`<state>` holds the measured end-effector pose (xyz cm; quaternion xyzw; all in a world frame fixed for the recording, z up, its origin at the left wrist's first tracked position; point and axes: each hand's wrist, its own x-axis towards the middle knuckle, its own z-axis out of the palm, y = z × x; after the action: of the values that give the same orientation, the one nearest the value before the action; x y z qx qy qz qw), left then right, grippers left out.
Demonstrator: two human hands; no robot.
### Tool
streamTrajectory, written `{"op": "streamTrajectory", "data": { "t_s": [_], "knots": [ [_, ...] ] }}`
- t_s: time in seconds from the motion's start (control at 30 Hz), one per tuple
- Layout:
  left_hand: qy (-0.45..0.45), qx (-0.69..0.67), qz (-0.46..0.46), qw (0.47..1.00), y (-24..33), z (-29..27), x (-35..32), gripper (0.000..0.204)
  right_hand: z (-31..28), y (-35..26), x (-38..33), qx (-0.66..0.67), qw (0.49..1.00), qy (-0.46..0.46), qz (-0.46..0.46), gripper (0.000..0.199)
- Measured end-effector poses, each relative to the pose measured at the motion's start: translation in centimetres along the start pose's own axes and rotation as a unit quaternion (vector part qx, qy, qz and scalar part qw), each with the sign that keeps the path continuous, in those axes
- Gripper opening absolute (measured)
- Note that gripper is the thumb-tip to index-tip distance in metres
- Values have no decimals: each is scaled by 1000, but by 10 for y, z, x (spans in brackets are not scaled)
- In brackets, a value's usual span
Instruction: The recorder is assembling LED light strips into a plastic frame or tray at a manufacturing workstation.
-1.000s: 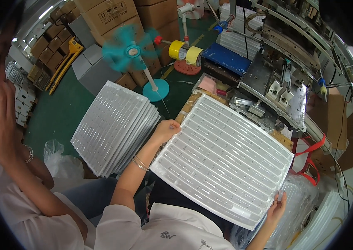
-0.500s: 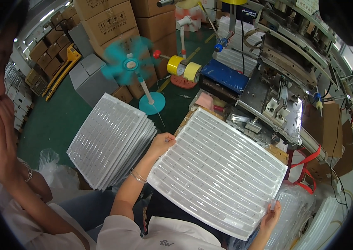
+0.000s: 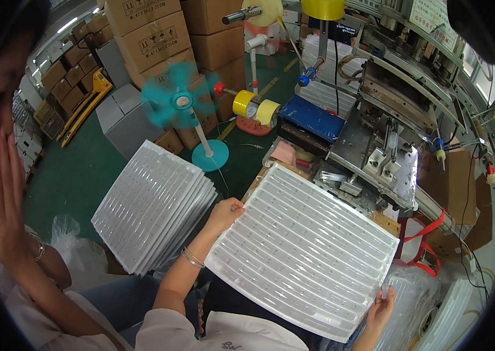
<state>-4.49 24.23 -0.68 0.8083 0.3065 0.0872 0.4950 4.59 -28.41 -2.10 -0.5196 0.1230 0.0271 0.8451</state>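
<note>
A large white sheet [image 3: 303, 251] with long, glossy, parallel raised strips lies tilted across my lap and the front of the work surface. My left hand [image 3: 226, 214] pinches its left edge near the far corner, and silver bangles circle that wrist. At the right edge, near the close corner, my right hand [image 3: 381, 306] grips the sheet with the thumb on the rim and the fingers partly hidden. To the left rises a stack of similar ribbed sheets [image 3: 148, 202], apart from my left hand.
Beyond the sheet stands a metal press machine [image 3: 370, 155] with a blue plate [image 3: 310, 118]. A turquoise fan [image 3: 183, 101] and cartons [image 3: 157, 44] are behind the stack. At left sits another person, a hand [image 3: 4, 205] raised to the head. A red strap [image 3: 426, 231] hangs right.
The view has shifted slightly, so the scene sits a little lower. Both hands keep their hold on the sheet. The other person's raised hand has straightened its fingers.
</note>
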Motion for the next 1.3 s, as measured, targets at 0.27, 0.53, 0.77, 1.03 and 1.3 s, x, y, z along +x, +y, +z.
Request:
{"op": "streamTrajectory", "data": {
  "t_s": [0.27,0.53,0.77,1.03,1.3],
  "knots": [
    [-2,26,4,1000,1,6,-1,19,-13,1,5,-3,999,40,4,30],
    [5,34,6,999,3,9,-5,20,-27,6,16,5,999,46,8,29],
    [8,55,13,998,1,9,-5,20,-28,8,18,9,999,45,2,28],
    [27,65,28,997,1,12,-9,19,-25,8,17,-19,999,35,-6,27],
    [27,73,31,996,6,11,-11,18,-27,10,16,-12,1000,25,-10,28]
  ]
}}
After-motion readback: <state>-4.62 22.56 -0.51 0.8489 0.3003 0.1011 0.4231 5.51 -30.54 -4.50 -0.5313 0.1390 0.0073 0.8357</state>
